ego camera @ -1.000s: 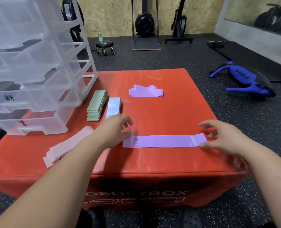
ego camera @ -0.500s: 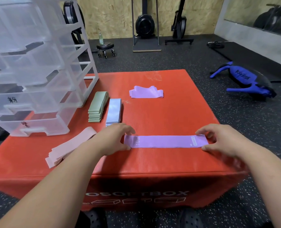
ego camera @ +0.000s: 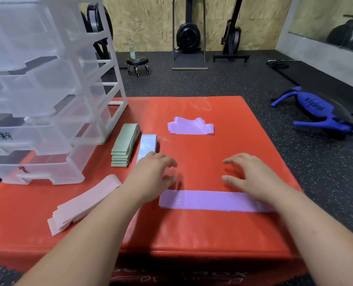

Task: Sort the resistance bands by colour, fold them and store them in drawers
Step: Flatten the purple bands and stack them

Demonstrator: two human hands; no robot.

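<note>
Flat purple band lies along the near edge of the red box. Left hand and right hand hover just beyond it, fingers loosely spread, holding nothing; the right wrist possibly touches its end. Advise stacking the crumpled purple bands squarely on it, edges matched, before folding.
</note>
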